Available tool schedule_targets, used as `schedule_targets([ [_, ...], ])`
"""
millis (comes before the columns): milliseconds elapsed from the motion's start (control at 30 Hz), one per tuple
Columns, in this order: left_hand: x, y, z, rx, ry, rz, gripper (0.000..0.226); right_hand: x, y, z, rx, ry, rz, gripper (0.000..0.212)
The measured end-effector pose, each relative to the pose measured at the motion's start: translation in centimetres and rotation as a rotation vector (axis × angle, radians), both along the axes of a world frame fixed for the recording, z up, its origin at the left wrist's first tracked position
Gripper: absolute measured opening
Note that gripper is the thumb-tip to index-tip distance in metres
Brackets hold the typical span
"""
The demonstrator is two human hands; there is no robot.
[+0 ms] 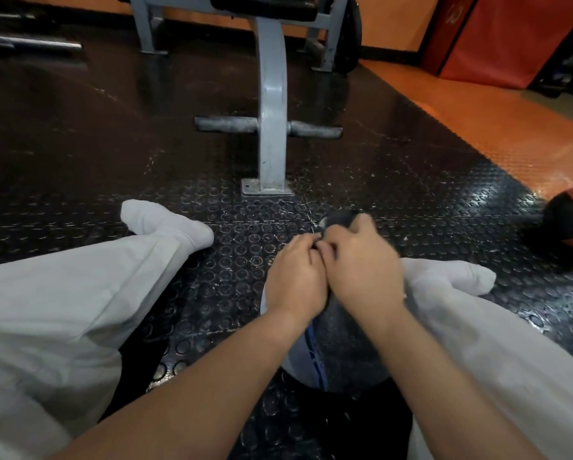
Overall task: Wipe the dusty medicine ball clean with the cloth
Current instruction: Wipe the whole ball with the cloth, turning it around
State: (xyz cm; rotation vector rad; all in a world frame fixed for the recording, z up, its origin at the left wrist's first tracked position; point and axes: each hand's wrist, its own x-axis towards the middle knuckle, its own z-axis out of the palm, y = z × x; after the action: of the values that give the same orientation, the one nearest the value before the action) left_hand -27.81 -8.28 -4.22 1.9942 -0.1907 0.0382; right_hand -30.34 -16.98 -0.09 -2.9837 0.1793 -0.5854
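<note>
A grey and white medicine ball (341, 346) with a blue seam sits on the floor between my legs, mostly covered by my forearms. Above it, my left hand (295, 277) and my right hand (364, 270) are pressed together with curled fingers. Both pinch a dark grey cloth (339, 218), which bunches out past my right fingers. The hands are blurred, so the exact grip is hard to read.
I sit on black studded rubber flooring (238, 293), legs in white trousers and socks (165, 224) spread apart. A grey bench frame (271, 127) with foot pegs stands just ahead. An orange and black ball (567, 224) lies at the right, beside the orange floor.
</note>
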Motion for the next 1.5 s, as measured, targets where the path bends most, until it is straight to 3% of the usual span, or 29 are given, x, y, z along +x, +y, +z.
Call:
schedule_targets([
  [100, 0.2, 0.3, -0.4, -0.063, 0.037, -0.005, 0.027, 0.0, 0.5, 0.1, 0.014, 0.059, 0.08, 0.023],
  [200, 0.2, 0.3, -0.3, -0.029, 0.02, -0.022, 0.029, 0.3, -1.1, 0.5, 0.176, 0.087, 0.083, 0.022],
  [433, 0.6, -0.4, 0.5, -0.016, 0.055, -0.057, 0.04, 1.1, -6.3, -0.5, 0.533, 0.131, -0.257, 0.029],
  [500, 0.7, -0.6, 0.7, -0.003, 0.062, -0.055, 0.04, 1.1, -6.4, -0.7, 0.604, 0.143, -0.27, 0.029],
  [633, 1.7, -0.7, 0.6, 0.023, 0.082, -0.038, 0.039, 0.9, -4.5, -0.4, 0.55, 0.089, -0.082, 0.008],
  [833, 2.4, 0.9, -0.6, -0.069, 0.104, -0.037, 0.029, 0.4, -1.7, -0.6, 0.345, 0.066, 0.243, 0.009],
  [900, 2.2, 1.5, -0.8, -0.063, 0.113, -0.033, 0.034, 0.8, -2.1, -0.5, 0.37, 0.062, 0.23, 0.007],
  [1000, 2.1, 1.8, -0.3, -0.102, 0.151, -0.03, 0.038, 1.5, -3.8, -0.3, 0.508, 0.036, -0.004, 0.006],
  [1100, 2.1, 1.4, 0.2, -0.095, 0.187, -0.01, 0.034, 1.3, -5.2, -0.2, 0.604, 0.194, -0.2, 0.012],
  [1167, 2.4, 0.9, 0.6, -0.023, 0.197, 0.016, 0.024, 0.9, -4.3, 0.0, 0.581, 0.195, -0.162, 0.009],
  [1300, 3.3, 0.2, 1.1, -0.007, 0.212, 0.02, 0.028, 0.4, -1.4, -0.1, 0.369, 0.135, 0.079, 0.013],
  [1400, 3.3, 0.6, 0.9, -0.008, 0.216, -0.009, 0.026, 0.6, -1.6, -0.2, 0.404, 0.068, 0.104, 0.012],
  [1500, 2.5, 1.1, 0.8, 0.118, 0.147, 0.01, 0.022, 1.0, -2.0, -0.4, 0.428, 0.013, 0.091, 0.011],
])
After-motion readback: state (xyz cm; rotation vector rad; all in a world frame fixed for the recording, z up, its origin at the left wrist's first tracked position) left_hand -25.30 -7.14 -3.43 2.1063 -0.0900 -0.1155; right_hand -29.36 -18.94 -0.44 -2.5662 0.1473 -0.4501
